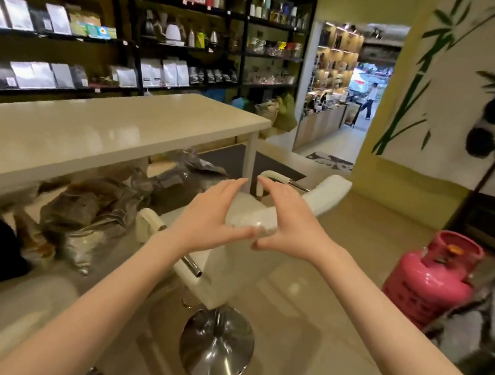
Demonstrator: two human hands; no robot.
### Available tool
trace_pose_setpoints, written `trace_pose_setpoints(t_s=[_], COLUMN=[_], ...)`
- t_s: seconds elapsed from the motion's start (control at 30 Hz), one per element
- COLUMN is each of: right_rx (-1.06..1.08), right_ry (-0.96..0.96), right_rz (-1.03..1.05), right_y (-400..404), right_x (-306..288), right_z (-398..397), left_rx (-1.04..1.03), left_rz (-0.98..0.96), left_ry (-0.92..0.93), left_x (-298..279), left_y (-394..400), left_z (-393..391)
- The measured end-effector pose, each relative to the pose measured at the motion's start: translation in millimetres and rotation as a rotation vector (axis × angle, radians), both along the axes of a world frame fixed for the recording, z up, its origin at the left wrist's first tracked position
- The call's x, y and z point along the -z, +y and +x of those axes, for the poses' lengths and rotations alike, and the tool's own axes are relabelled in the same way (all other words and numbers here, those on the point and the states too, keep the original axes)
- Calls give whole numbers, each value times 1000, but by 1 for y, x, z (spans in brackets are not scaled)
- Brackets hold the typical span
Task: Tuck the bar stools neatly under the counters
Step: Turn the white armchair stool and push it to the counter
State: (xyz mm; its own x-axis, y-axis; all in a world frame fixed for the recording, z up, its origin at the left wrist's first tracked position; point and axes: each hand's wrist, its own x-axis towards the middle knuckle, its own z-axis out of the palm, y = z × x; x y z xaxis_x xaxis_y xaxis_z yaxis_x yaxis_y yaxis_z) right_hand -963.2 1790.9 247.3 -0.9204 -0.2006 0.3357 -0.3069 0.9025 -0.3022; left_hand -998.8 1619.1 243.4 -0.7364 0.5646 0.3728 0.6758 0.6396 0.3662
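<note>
Stool (232,248) sits beside the counter (89,135), not yet under — tuck still to do. Left hand (208,213) & right hand (286,220) spread open on its backrest, pressing, not gripping.

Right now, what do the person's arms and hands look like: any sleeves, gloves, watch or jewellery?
Both forearms are bare as far as the frame shows, with no sleeves in view. The left hand and right hand wear no gloves. No watch, bracelet or ring shows on either wrist or the visible fingers.
</note>
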Motion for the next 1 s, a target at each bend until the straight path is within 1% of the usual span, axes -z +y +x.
trace_pose_setpoints(t_s=[0.2,0.37,0.57,0.83,0.9,1.0], right_rx=[39,4,-78,-285,-338,-418], right_ry=[-39,-67,-111,-111,-107,-98], right_rz=[34,21,79,307,359,399], right_y=[112,166,193,213,218,224], right_x=[3,5,23,44,46,48], right_z=[1,-20,-75,-144,-155,-167], left_rx=[-38,-103,-177,-242,-275,-346], left_rz=[-49,-108,-245,-508,-534,-520], left_ry=[-20,-34,-37,-50,-62,-116], left_x=[4,10,16,38,41,43], left_y=[91,135,161,176,180,184], left_z=[-2,-14,-49,-79,-82,-87])
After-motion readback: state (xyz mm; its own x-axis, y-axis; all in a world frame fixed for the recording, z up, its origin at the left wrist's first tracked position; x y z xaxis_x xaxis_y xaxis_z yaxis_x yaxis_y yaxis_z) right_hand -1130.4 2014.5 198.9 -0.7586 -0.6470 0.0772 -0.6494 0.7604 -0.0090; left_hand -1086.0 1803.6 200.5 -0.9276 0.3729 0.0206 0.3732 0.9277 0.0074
